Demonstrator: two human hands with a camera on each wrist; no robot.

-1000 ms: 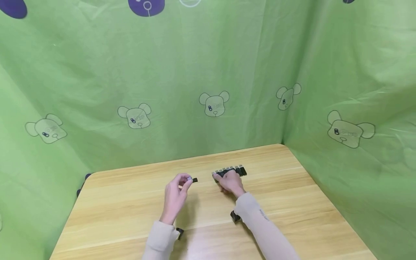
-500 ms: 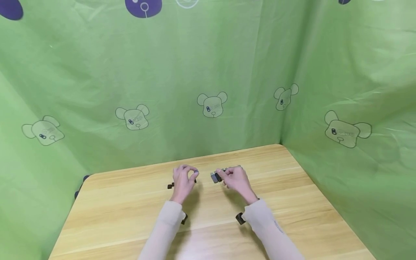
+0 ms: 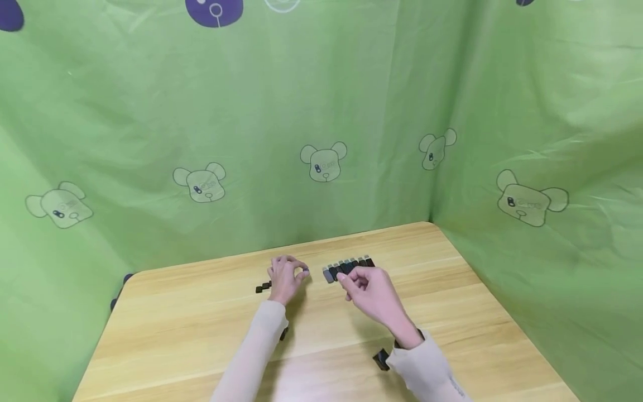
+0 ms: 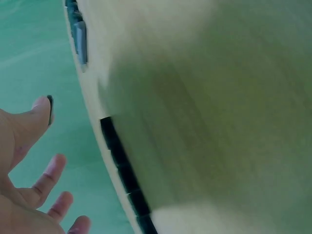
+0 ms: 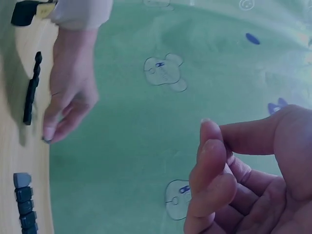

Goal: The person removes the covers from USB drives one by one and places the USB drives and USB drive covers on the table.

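My left hand [image 3: 285, 279] reaches over the table's far part, pinching a tiny dark piece [image 5: 46, 140] between thumb and finger. In the left wrist view a thin dark edge [image 4: 50, 109] shows at a fingertip. Beneath and beside this hand runs a row of small black blocks [image 4: 127, 178], partly hidden in the head view. My right hand [image 3: 377, 290] hovers just in front of a second row of small dark blocks [image 3: 346, 268] with pale ends; its leftmost block is grey [image 3: 328, 274]. The right fingers are loosely curled, thumb near the index finger, and nothing shows between them.
The wooden table [image 3: 201, 329] has a rounded far edge close to a green curtain [image 3: 261, 212] printed with bear heads. Curtain also hangs along the left and right sides. Dark devices sit at both wrists, the right one [image 3: 382, 359] near the tabletop.
My right hand has come back from the right row toward me, uncovering its blocks. My left hand has moved a little right and away. The head view has turned slightly right.
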